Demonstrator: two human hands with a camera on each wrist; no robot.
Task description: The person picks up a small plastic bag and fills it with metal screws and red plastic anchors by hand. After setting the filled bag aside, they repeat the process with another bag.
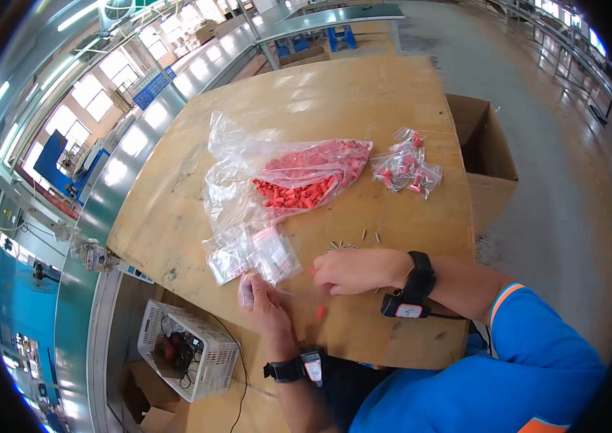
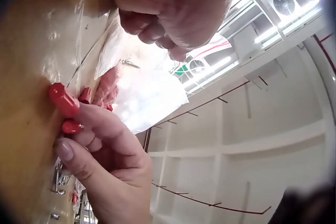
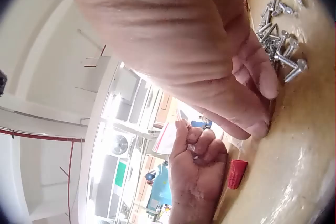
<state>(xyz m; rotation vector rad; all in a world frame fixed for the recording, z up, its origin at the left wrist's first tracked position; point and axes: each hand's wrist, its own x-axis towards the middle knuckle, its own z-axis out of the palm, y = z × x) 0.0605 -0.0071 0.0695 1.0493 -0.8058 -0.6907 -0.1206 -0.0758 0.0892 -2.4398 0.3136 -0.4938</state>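
My left hand (image 1: 264,307) has its fingers curled round a small clear plastic bag (image 1: 247,291) at the table's near edge. Across from it, my right hand (image 1: 356,271) reaches down to the tabletop. In the left wrist view, the right thumb and finger pinch a small red plastic plug (image 2: 72,126). Another red plug (image 3: 237,174) lies on the table, close to the right fingers. Loose silver screws (image 3: 283,48) are piled beside the right hand, partly covered by it in the head view.
A large clear bag of red plugs (image 1: 306,193) lies open on the table (image 1: 176,187). Small filled bags (image 1: 275,254) lie left of centre, others with red pieces (image 1: 413,167) at right. A cardboard box (image 1: 490,144) stands beyond the right edge, a white crate (image 1: 216,372) below left.
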